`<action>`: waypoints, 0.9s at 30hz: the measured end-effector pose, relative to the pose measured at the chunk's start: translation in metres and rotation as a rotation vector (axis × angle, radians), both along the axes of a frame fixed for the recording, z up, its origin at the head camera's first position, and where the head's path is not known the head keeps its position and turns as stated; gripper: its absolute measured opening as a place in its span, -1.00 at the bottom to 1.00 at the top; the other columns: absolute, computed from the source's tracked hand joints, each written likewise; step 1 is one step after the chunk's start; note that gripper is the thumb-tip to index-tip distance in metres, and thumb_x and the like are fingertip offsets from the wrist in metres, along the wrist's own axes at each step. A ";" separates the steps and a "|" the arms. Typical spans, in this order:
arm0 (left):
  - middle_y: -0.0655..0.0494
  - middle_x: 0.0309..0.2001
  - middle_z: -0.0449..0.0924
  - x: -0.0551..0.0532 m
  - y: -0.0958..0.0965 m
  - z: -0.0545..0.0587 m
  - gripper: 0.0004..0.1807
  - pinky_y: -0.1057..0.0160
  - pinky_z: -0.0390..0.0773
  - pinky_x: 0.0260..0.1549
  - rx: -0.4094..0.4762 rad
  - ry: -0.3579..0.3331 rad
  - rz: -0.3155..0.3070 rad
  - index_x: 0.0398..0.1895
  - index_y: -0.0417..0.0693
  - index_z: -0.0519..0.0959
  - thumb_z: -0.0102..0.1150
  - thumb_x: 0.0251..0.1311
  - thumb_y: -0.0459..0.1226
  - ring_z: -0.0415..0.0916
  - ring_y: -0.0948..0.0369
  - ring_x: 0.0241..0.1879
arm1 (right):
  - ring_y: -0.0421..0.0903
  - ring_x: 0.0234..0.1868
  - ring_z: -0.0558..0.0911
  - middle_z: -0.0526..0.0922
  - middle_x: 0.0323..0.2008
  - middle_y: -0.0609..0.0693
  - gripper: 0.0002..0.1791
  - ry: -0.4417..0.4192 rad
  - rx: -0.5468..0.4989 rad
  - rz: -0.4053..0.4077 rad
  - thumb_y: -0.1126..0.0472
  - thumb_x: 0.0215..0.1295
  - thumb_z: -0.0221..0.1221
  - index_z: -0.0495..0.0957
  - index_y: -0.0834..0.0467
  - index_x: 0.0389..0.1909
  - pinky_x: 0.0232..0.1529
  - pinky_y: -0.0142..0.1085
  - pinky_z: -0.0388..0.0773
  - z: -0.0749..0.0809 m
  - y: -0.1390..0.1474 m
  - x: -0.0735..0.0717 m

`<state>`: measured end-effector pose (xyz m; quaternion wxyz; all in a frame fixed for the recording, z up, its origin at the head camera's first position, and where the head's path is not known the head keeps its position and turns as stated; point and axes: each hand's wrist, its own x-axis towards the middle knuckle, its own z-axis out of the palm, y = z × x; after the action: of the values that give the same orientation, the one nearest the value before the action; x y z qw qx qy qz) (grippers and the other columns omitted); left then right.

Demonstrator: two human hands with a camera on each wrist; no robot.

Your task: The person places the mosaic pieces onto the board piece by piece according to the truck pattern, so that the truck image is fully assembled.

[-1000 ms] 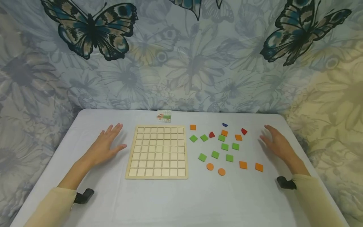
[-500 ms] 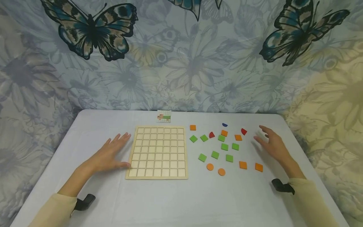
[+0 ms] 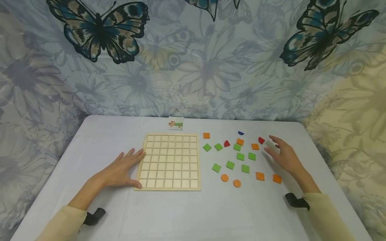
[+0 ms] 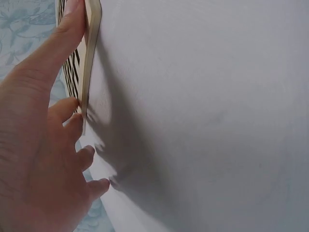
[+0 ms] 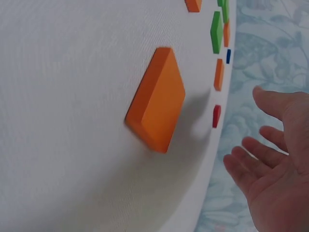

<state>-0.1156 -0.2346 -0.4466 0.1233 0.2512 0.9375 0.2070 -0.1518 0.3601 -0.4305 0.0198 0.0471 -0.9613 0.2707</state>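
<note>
My left hand (image 3: 122, 170) rests at the left edge of a pale wooden grid board (image 3: 169, 187), fingers spread, with thumb and index fingertip on its frame. In the left wrist view the thumb (image 4: 60, 41) lies over the board's rim (image 4: 91, 53). My right hand (image 3: 286, 156) hovers over the table's right side, fingers loosely bent and holding nothing. Nearest to it are a red rounded wedge tile (image 3: 261, 140) and an orange square tile (image 3: 255, 146). Another orange square tile (image 5: 159, 101) looks large in the right wrist view, apart from the hand.
Several green square tiles (image 3: 230, 165), orange squares and two orange discs (image 3: 237, 183) lie scattered right of the board. A second red wedge (image 3: 227, 143) and a blue half-round tile (image 3: 241, 133) are among them. Behind the board lies a small picture card (image 3: 175, 123) on the white-covered table (image 3: 193, 214).
My left hand has moved right from beside the board onto its left edge. The right hand has drifted left toward the tiles. The board and tiles lie as before.
</note>
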 end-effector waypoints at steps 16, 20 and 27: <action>-0.09 0.55 -0.07 0.009 0.003 -0.008 0.37 -0.40 -0.22 0.34 -0.029 0.026 0.012 0.52 -0.18 0.08 0.30 -0.30 0.45 -0.17 -0.26 0.48 | 0.37 0.23 0.39 0.35 0.30 0.40 -0.35 -0.015 -0.043 0.095 0.18 0.36 0.22 0.26 0.38 0.36 0.18 0.25 0.37 0.002 -0.039 0.010; -0.08 0.55 -0.06 0.009 0.002 -0.011 0.39 -0.40 -0.22 0.34 -0.033 0.035 0.013 0.52 -0.17 0.08 0.30 -0.32 0.46 -0.17 -0.25 0.49 | 0.32 0.18 0.46 0.44 0.25 0.34 -0.38 0.005 -0.059 0.120 0.23 0.32 0.25 0.32 0.35 0.33 0.20 0.24 0.36 0.001 -0.051 0.013; -0.05 0.55 -0.06 0.008 0.002 -0.011 0.41 -0.39 -0.21 0.34 -0.054 0.026 0.025 0.53 -0.16 0.08 0.28 -0.36 0.48 -0.15 -0.24 0.49 | 0.31 0.10 0.55 0.51 0.19 0.33 -0.41 0.053 -0.091 0.190 0.32 0.25 0.29 0.37 0.36 0.29 0.12 0.18 0.47 0.001 -0.070 0.020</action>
<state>-0.1079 -0.2321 -0.4572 0.1151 0.2389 0.9473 0.1796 -0.1318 0.2902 -0.4292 0.0213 0.1443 -0.9384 0.3134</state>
